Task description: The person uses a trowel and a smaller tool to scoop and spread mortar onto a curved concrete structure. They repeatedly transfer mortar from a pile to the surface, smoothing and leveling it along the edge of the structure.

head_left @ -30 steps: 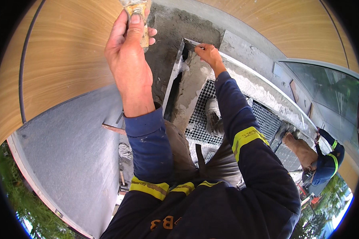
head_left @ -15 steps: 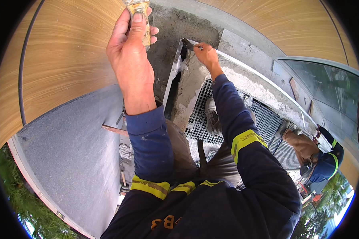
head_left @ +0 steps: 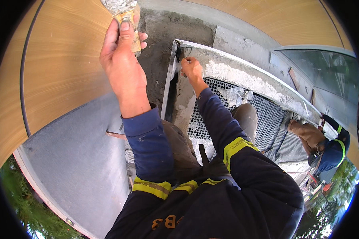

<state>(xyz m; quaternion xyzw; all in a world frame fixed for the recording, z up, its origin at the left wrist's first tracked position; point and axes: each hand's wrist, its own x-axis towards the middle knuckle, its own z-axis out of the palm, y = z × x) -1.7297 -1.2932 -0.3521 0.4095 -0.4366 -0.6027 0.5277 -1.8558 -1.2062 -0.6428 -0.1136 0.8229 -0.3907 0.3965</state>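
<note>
My left hand (head_left: 123, 69) is raised at the top, wrapped round a putty knife (head_left: 117, 6) with a worn yellow handle and a mortar-caked metal blade. My right hand (head_left: 190, 71) is closed low inside the corner of a metal-edged concrete channel (head_left: 247, 71); what its fingers grip is too small and hidden to make out. A dark gap (head_left: 171, 95) runs along the channel's left side between the metal edging and a mortar-smeared strip (head_left: 181, 107). Below my right hand lies a perforated plastic drainage mat (head_left: 263, 123), with scraps of pale sheeting on it.
Curved wood panels (head_left: 56, 67) stand left and at the back right, with a glass pane (head_left: 323, 71). A grey sheet (head_left: 71, 159) slopes at lower left. A co-worker (head_left: 331, 151) in a dark reflective jacket bends at the right. Rough concrete (head_left: 159, 32) lies behind the channel.
My right hand has moved left and down from the channel's top rim, and the dark blade it held is now out of sight. My left hand shifted slightly left. My right knee has come into view.
</note>
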